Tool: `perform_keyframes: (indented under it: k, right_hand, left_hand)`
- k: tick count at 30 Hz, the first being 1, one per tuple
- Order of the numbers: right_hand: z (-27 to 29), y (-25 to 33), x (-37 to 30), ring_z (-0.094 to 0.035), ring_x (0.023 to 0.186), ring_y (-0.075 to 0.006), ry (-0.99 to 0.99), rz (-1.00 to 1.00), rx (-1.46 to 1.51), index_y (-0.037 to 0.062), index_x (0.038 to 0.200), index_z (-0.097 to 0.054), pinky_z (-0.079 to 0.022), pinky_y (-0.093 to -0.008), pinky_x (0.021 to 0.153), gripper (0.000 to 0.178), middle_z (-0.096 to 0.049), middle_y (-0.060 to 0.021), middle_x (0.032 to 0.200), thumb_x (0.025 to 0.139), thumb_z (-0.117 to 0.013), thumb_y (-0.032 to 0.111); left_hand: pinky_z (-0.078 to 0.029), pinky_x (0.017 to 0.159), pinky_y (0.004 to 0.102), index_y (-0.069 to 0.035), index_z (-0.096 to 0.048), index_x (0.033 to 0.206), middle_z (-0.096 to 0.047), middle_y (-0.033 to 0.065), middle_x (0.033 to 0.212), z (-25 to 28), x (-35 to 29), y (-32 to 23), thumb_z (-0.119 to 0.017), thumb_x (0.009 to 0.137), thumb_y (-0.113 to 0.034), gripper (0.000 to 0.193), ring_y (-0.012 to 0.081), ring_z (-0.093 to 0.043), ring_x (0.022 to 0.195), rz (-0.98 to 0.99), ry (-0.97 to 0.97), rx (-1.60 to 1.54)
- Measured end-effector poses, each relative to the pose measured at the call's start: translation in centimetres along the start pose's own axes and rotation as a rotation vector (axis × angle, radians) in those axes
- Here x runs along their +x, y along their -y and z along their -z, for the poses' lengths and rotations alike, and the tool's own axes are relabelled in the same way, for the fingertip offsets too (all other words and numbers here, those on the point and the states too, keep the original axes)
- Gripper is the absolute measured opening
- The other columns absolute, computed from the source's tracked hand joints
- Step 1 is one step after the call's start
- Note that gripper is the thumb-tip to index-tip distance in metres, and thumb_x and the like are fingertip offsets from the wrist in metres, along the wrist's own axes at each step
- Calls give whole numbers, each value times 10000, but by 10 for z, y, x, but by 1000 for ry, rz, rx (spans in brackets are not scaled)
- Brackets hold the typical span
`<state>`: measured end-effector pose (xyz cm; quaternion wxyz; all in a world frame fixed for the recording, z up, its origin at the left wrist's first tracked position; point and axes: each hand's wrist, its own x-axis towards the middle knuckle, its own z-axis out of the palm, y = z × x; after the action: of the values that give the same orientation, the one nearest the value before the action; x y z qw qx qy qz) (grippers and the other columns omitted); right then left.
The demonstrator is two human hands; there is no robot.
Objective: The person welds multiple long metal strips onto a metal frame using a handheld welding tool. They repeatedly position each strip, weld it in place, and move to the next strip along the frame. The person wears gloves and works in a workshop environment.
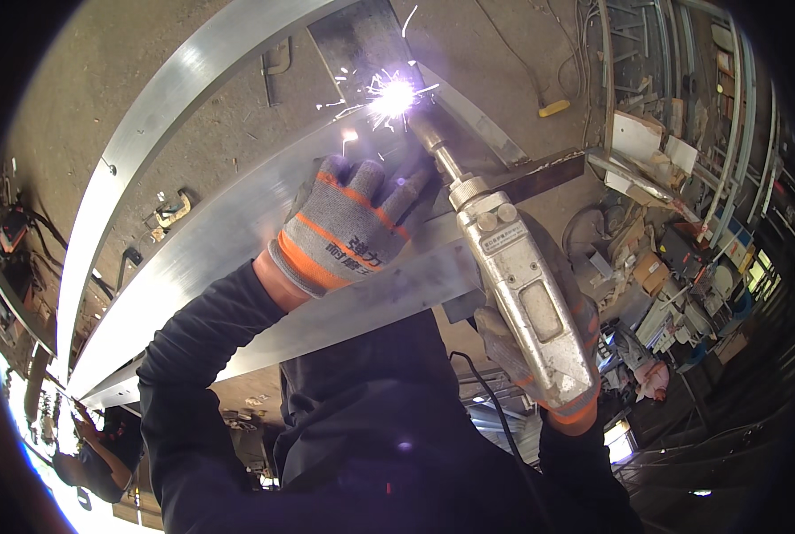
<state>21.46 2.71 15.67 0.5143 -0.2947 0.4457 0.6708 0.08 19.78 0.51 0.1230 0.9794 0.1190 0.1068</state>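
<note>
My right hand (510,349), in a grey and orange work glove, is wrapped round the body of a worn metal handheld welding torch (527,280). The nozzle of the torch points up and away, and at its tip a bright arc (392,98) throws sparks over the metal. Spread out on a long silvery metal bar (237,209) is my gloved left hand (344,222), its fingers stretched toward the arc and holding nothing that shows. Glare hides the exact spot being welded.
Another curved metal bar (117,191) sweeps along the left. Clamps (175,209) lie on the floor beyond. Scrap and boxes (651,271) are heaped at the right, with long metal profiles (736,116) behind. At the lower left a person (104,454) is near the bars' ends.
</note>
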Motion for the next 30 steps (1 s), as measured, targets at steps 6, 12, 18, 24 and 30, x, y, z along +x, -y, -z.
perform_keyframes:
  k: [6,12,18,24,30]
  right_hand:
    - [10,9,3,-631,816,-243,148,-135,28,-23,1644,-494,-592,-323,637,953,-561,-180,1100,936,-878,487]
    - [15,13,4,-650,775,-241,126,-175,52,-52,1583,-509,-624,-304,602,897,-536,-170,1083,933,-904,424]
    - [10,10,4,-655,761,-234,120,-148,42,-76,1553,-518,-631,-316,586,910,-537,-169,1079,907,-927,418]
    - [6,4,1,-648,700,-230,58,49,-183,-87,1546,-516,-635,-323,599,948,-547,-151,1026,875,-946,426]
    - [13,8,0,-628,682,-215,88,-58,-99,-86,1557,-516,-608,-326,583,955,-552,-151,1013,882,-929,449]
  left_hand:
    - [-506,862,469,-163,-850,1220,-714,7,1364,-1,-2,-3,-802,897,-283,349,254,-607,1020,76,20,-89]
    - [-493,894,471,-215,-862,1215,-698,-32,1351,-4,-3,-4,-805,875,-271,349,241,-591,1019,61,6,0]
    - [-491,909,474,-225,-879,1171,-711,-37,1384,2,-2,-2,-806,836,-252,344,236,-584,1016,22,23,3]
    - [-497,904,458,-227,-868,1168,-734,-26,1358,2,-2,-4,-816,847,-245,326,234,-613,1015,56,-11,-28]
    - [-486,851,452,-221,-831,1117,-729,45,1305,13,-21,-6,-874,817,-228,303,238,-649,988,37,-91,-55]
